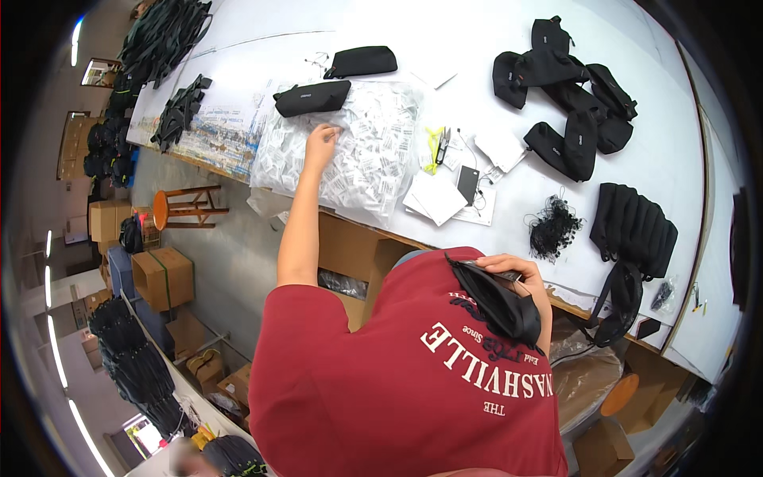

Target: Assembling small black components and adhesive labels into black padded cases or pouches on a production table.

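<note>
My left hand point(320, 148) reaches over a large clear plastic bag point(369, 151) full of small white packets with dark print. Its fingertips are pinched together; whatever is between them is too small to make out. Held against my red shirt, a black zip pouch point(497, 304) is gripped by my right hand point(520, 274), along with a dark card-like tag point(507, 276) at the pouch's edge. A black pouch point(314, 98) lies on the far part of the bag, just beyond my left hand, and another black pouch point(362, 62) lies behind it.
Right of the bag lie white cards point(435, 197), snips point(443, 145) and a yellow ribbon point(433, 151). Black pouches point(568, 87) are heaped at the far right, above a tangle of black cords point(554, 229) and a black bag point(633, 230). A wooden stool point(187, 207) stands on the left.
</note>
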### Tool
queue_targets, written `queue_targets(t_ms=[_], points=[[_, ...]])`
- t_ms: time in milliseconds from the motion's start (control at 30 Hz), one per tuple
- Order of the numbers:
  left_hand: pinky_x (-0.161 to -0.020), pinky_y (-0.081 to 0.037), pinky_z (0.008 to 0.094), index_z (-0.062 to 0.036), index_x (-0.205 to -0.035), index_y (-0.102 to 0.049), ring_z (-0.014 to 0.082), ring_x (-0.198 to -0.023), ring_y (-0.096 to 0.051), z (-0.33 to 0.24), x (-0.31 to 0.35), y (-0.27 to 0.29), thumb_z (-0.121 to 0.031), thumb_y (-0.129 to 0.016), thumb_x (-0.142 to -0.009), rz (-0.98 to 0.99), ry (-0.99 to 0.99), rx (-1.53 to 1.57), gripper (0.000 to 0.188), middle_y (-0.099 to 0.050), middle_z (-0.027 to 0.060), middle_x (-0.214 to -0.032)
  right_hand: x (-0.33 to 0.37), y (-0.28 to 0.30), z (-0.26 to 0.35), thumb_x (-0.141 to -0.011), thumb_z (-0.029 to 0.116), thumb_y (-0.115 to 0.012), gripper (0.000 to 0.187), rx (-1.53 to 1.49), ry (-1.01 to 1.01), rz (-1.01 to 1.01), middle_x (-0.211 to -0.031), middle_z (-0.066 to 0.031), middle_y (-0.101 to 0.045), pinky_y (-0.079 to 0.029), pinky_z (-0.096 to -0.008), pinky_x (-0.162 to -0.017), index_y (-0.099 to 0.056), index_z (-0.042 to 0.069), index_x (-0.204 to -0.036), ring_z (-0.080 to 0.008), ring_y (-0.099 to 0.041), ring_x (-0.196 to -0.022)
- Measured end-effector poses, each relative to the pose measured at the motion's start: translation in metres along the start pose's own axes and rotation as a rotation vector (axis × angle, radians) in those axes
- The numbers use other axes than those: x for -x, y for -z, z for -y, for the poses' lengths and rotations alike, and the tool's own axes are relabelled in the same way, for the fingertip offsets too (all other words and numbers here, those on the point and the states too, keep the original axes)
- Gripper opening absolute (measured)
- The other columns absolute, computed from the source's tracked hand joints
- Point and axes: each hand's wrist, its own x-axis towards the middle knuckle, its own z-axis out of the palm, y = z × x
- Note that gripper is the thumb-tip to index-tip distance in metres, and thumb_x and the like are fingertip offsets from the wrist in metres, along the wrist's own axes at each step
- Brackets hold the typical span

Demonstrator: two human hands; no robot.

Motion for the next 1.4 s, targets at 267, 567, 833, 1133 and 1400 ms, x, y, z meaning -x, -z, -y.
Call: queue_targets(t_ms=[267, 567, 833, 1133, 1400], points=[[-0.101, -0.029, 0.0472, -0.0117, -0.137, -0.037, 0.0401, -0.128, -0.032, -0.003, -0.025, 0.014, -0.059, -0.075, -0.057, 0.208, 0.081, -0.553, 0.100, -0.035, 0.0270, -0.137, -0.028, -0.009, -0.002, -0.067, -0.008, -0.054, 0.034, -0.006, -0.060, 0.038, -0.108, -0.0165, -0.062, -0.043, -0.0328, -0.094, -0.066, -0.002, -0.098, -0.0250, -0.058, -0.104], [-0.081, -0.046, 0.0391, -0.0092, -0.115, -0.059, 0.0342, -0.094, -0.060, 0.000, -0.012, 0.008, -0.038, -0.069, -0.071, 0.356, 0.105, -0.365, 0.054, -0.063, 0.0192, -0.104, -0.045, -0.017, -0.014, -0.068, -0.008, -0.053, 0.033, 0.025, -0.039, 0.045, -0.106, -0.0156, -0.063, -0.043, -0.0328, -0.093, -0.067, -0.002, -0.097, -0.0251, -0.058, -0.103], [-0.064, -0.042, 0.0401, -0.0013, -0.082, -0.058, 0.0337, -0.067, -0.056, -0.023, 0.003, -0.025, -0.022, -0.066, -0.075, -0.526, 0.136, -0.029, 0.023, -0.061, 0.0169, -0.072, -0.049, -0.029, -0.016, -0.072, -0.001, -0.062, 0.025, -0.024, -0.013, -0.040, -0.105, -0.0149, -0.064, -0.045, -0.0324, -0.091, -0.067, 0.000, -0.097, -0.0241, -0.059, -0.102], [-0.053, -0.038, 0.0291, 0.0000, -0.073, -0.056, 0.0117, -0.057, -0.048, 0.011, -0.007, 0.007, -0.021, -0.060, -0.080, -0.809, 0.481, 0.739, 0.023, -0.053, 0.0034, -0.061, -0.049, -0.025, -0.014, -0.072, -0.003, -0.062, 0.025, -0.003, -0.006, 0.023, -0.103, -0.0155, -0.064, -0.045, -0.0329, -0.091, -0.067, 0.000, -0.097, -0.0248, -0.059, -0.101], [-0.053, -0.037, 0.0238, -0.0018, -0.073, -0.055, 0.0072, -0.058, -0.044, -0.100, 0.018, -0.048, -0.020, -0.061, -0.082, -0.498, -0.076, 0.390, 0.021, -0.051, 0.0022, -0.063, -0.049, -0.021, -0.014, -0.067, -0.009, -0.052, 0.032, 0.049, 0.046, 0.106, -0.102, -0.0166, -0.064, -0.044, -0.0352, -0.092, -0.067, -0.003, -0.095, -0.0262, -0.059, -0.101]])
